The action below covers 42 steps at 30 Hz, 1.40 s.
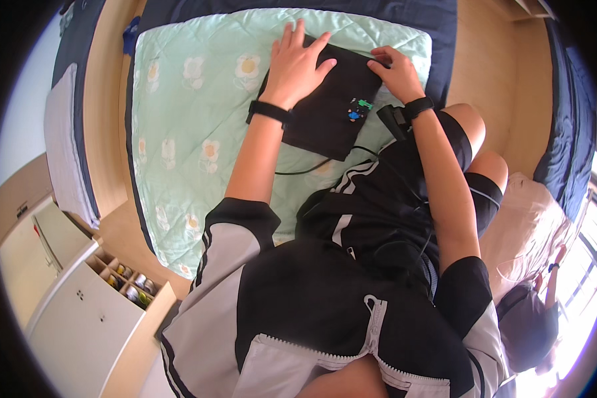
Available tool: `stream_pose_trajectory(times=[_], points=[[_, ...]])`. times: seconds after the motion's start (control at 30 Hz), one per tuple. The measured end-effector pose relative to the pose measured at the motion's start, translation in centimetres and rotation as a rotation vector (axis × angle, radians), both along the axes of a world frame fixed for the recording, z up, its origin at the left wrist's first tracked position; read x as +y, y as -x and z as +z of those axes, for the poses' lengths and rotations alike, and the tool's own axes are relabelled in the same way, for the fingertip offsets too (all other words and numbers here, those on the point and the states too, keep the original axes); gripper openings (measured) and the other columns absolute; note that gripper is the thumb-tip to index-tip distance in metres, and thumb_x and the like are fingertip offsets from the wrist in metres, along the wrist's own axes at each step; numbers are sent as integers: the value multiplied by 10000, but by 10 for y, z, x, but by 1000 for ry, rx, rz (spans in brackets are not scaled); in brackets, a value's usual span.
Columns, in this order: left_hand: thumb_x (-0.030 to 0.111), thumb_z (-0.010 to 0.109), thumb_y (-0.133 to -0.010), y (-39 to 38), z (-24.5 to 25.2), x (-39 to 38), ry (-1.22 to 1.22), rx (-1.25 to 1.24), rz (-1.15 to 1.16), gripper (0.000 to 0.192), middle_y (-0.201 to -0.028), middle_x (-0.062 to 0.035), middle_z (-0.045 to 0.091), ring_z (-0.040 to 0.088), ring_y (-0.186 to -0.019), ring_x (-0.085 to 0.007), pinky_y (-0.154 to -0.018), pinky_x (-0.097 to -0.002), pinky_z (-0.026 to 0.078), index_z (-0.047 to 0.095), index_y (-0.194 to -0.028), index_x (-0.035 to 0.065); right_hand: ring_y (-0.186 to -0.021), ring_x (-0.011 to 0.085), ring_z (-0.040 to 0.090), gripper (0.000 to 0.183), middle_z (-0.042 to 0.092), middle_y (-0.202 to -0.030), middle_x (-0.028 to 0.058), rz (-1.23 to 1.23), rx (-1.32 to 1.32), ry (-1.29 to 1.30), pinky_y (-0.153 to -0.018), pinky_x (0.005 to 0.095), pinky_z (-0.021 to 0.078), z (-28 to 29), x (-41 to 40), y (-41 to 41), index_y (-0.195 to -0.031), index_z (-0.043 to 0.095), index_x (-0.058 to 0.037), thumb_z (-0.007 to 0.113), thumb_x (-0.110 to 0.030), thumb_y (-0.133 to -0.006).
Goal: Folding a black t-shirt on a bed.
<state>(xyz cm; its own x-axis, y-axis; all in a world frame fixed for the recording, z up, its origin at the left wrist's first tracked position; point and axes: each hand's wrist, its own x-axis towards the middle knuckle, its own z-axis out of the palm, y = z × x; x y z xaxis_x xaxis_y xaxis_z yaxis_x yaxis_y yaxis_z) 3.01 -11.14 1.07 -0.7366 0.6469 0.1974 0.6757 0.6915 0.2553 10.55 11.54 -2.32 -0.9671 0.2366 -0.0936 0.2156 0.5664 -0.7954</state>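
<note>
A folded black cloth garment with a small green and blue print lies on a pale green flowered quilt. My left hand rests palm down on its far left part, fingers spread, with some fingertips past the edge. My right hand is at the garment's far right corner, thumb and fingers bent and apart; whether they pinch the fabric cannot be told. Both wrists wear black bands. A black cable runs from under the near edge of the garment toward my lap.
A black device sits beside my right wrist. Wooden bed boards flank the mattress. At lower left stand a white cabinet and a divided box of small items. Another person is near the bright window at right.
</note>
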Motion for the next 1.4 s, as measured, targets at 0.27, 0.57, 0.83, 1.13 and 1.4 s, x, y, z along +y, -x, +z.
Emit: stream_pose_trajectory(times=[0.27, 0.57, 0.83, 1.13, 1.4], points=[[607, 449, -917, 9, -56, 10, 235, -155, 15, 702, -1535, -252, 208, 122, -1452, -377, -1102, -632, 135, 368, -1462, 172, -932, 208, 640, 300, 697, -965, 119, 3, 65, 344, -829, 321, 499, -28, 18, -14, -1080, 663, -30, 701, -167, -816], [632, 402, -919, 23, -59, 8, 260, -315, 177, 756, -1559, -269, 56, 27, -1450, -429, -1114, -628, 106, 247, -1510, 187, -878, 232, 668, 284, 713, -931, 114, -102, 57, 306, -794, 338, 514, -31, 18, -18, -1037, 674, -50, 711, -194, -795], [388, 593, -901, 8, -42, -41, 103, -366, 297, 784, -1455, -316, 313, 329, -1346, -447, -1100, -411, 315, 203, -1495, 56, -876, 256, 684, 226, 714, -907, 131, -100, 138, 263, -779, 349, 527, -34, 17, -18, -978, 690, -58, 700, -146, -770], [441, 638, -876, -71, -50, -112, -117, -463, 691, 648, -1174, -211, 620, 605, -1063, -342, -911, -391, 460, 487, -1305, -21, -833, 259, 685, 370, 705, -887, 149, -119, 12, 229, -754, 351, 535, -17, 12, -21, -1054, 648, -23, 748, -227, -762], [300, 683, -884, -55, -48, -125, -713, -1238, 768, 491, -1105, -79, 639, 637, -942, -200, -809, -336, 519, 522, -1234, -4, -727, 187, 648, 616, 628, -908, 118, 1, -229, 575, -572, 301, 546, -24, 13, -26, -1285, 443, 6, 744, -267, -823]])
